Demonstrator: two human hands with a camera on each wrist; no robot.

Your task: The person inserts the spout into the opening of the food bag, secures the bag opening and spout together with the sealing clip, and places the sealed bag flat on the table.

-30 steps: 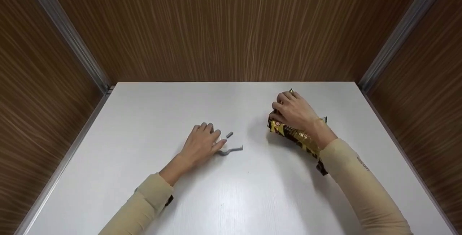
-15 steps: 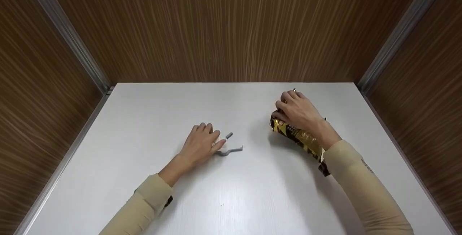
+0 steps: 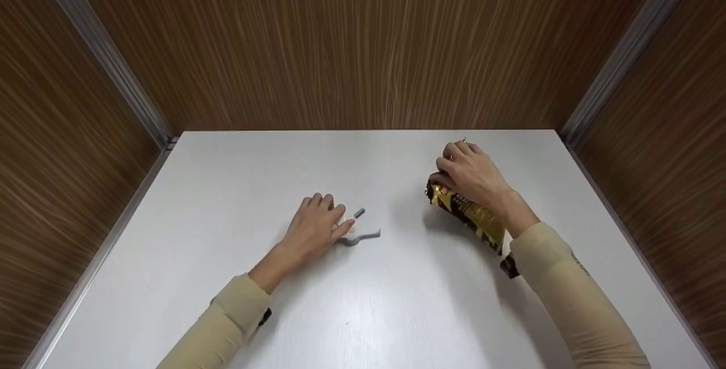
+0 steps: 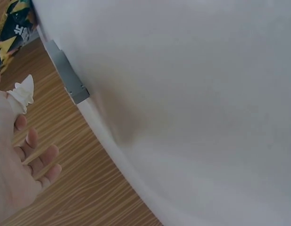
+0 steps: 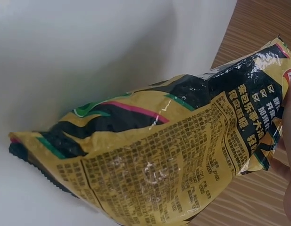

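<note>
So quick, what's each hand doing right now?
Left hand: pinching the white-and-grey clip on the table.
Right hand: gripping the top of the gold snack bag.

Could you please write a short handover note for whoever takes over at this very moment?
Left hand: rests on the white table, fingers on the white end of a small white and grey clip; whether it truly grips it cannot be told.
Right hand: grips the far end of the gold and black snack bag, which lies slanted on the table's right side.
Done: both things are in hand, apart from each other.
Left: bag and clip not yet brought together; clip not on the bag.
</note>
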